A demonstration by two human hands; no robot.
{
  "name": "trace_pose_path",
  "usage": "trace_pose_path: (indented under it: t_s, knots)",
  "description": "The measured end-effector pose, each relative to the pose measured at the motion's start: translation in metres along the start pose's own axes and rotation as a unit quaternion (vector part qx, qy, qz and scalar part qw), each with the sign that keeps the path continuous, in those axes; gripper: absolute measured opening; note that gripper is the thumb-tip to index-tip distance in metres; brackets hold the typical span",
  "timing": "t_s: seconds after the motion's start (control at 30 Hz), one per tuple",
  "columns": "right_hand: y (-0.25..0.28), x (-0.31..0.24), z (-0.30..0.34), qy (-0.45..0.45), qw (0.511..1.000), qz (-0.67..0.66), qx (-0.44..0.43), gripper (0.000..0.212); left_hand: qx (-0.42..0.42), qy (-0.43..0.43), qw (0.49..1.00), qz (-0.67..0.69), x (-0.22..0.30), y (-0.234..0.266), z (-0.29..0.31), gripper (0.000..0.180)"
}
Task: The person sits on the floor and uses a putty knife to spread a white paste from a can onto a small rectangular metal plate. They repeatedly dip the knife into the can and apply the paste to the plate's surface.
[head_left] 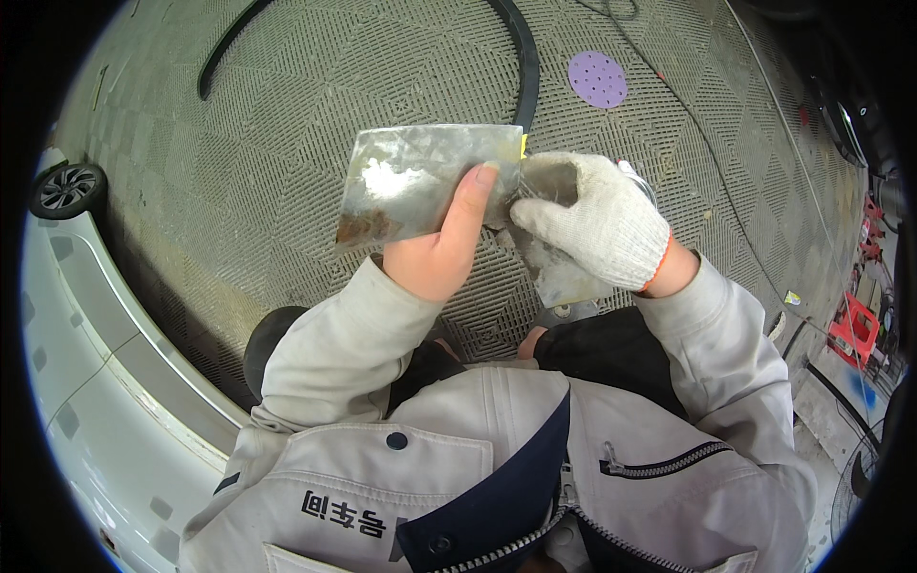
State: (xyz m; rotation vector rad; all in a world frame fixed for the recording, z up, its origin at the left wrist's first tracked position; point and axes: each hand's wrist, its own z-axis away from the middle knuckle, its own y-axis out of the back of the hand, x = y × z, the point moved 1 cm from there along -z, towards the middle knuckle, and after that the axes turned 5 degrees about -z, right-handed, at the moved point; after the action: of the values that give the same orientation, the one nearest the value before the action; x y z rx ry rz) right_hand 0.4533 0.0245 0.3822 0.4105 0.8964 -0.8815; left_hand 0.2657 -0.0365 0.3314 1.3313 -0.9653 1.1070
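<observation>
At the far left, a spoked wheel [67, 191] is being seen at the upper end of a pale silver car body [105, 449]. To the right, a grey ribbed floor [382, 67] is being crossed by a black curved strip [526, 67], which is being cut off by the top of the view. Near the centre, above the floor, a thin grey sheet [420, 196] is being held by the bare left hand [435, 253]; its thumb is being laid across the near face, while its fingers are being hidden behind, so their spread cannot be told. A bright white patch [390, 180] and a brown stain [368, 224] are being shown on the sheet's left half. Just beside its right edge, a second grey piece [568, 279] is being gripped by the right hand [607, 215] in a white knit glove, with thumb and forefinger being curved around it; whether the two pieces are being joined cannot be told. Beyond this hand, a purple perforated disc [597, 79] is being seen flat on the floor. At the far right, a red plastic stool [853, 327] is being noted.
</observation>
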Motion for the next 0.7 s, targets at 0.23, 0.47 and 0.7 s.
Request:
trace_pose_path:
  t_s: [0.23, 0.47, 0.7]
  knots:
    - [-0.007, 0.012, -0.003, -0.003, 0.992, 0.122, -0.037, 0.022, 0.000, -0.030, 0.999, 0.045, 0.002, -0.005, 0.000, 0.023]
    - [0.008, 0.014, -0.010, 0.031, 0.983, -0.146, 0.105, 0.041, 0.066, 0.075, 0.991, 0.094, 0.001, 0.004, -0.011, 0.026]
    - [0.035, 0.023, -0.014, 0.119, 0.912, -0.288, 0.268, 0.040, 0.085, 0.249, 0.917, 0.299, -0.017, 0.018, -0.024, 0.031]
